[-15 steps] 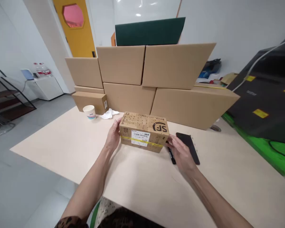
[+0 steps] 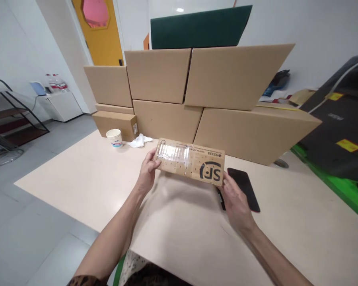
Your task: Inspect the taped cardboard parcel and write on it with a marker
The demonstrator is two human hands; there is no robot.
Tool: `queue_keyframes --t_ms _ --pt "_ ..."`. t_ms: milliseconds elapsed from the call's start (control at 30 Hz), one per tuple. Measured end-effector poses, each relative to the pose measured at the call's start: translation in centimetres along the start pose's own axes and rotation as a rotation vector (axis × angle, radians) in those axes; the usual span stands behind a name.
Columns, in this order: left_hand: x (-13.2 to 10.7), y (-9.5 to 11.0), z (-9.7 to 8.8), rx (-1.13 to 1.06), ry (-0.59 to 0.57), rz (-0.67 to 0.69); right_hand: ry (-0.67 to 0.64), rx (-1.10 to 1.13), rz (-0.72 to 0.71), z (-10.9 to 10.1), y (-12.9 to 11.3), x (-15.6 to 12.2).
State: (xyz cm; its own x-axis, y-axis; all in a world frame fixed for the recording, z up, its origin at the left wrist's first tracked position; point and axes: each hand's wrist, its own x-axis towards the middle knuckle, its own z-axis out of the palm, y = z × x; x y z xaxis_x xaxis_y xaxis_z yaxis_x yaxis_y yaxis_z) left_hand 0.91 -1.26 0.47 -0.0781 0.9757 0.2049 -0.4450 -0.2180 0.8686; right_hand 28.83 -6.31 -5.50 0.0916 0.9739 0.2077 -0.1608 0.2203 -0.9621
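A small brown cardboard parcel [image 2: 191, 161] with a black logo and shiny clear tape is lifted off the pale table [image 2: 77, 178] and tipped so its taped face points toward me. My left hand [image 2: 147, 172] grips its left end, fingers closed around the edge. My right hand [image 2: 235, 198] holds its right lower corner, fingers curled on it. A black phone [image 2: 244, 188] lies flat on the table just right of my right hand. A black pen [image 2: 221, 200] lies under my right hand, partly hidden.
A wall of large cardboard boxes [image 2: 226, 79] stands at the table's far side, topped by a dark green box [image 2: 199, 28]. A paper cup [image 2: 114, 138] and a crumpled white tissue [image 2: 139, 140] sit at the back left. Black equipment [image 2: 340, 119] stands at right.
The parcel has been lifted and rotated: its label side is gone from view and the taped logo face now points at me. Both hands stayed on its ends.
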Motion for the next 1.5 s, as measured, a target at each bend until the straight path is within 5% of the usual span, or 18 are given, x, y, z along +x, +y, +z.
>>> queue_keyframes --t_ms 167,400,533,700,1167,1300,1500 --pt "-0.4 0.2 0.3 -0.01 -0.072 0.045 0.09 0.17 0.054 0.8 -0.1 0.4" --pt "0.1 -0.5 -0.3 0.164 0.224 -0.205 0.045 0.126 0.066 0.6 0.0 0.4" --pt "-0.1 -0.6 -0.2 0.193 0.114 -0.302 -0.019 0.092 0.073 0.7 -0.5 0.2" --pt "0.0 -0.6 0.0 0.041 0.013 -0.264 -0.027 0.091 0.058 0.9 -0.9 0.0" --pt "0.4 -0.5 -0.8 -0.048 0.173 -0.031 0.04 0.092 0.137 0.7 0.0 0.4" --pt "0.4 -0.4 -0.6 -0.132 0.146 -0.084 0.009 0.138 0.127 0.6 -0.1 0.6" --pt "-0.3 0.6 0.4 -0.189 -0.114 -0.204 -0.049 0.089 0.183 0.2 0.1 0.5"
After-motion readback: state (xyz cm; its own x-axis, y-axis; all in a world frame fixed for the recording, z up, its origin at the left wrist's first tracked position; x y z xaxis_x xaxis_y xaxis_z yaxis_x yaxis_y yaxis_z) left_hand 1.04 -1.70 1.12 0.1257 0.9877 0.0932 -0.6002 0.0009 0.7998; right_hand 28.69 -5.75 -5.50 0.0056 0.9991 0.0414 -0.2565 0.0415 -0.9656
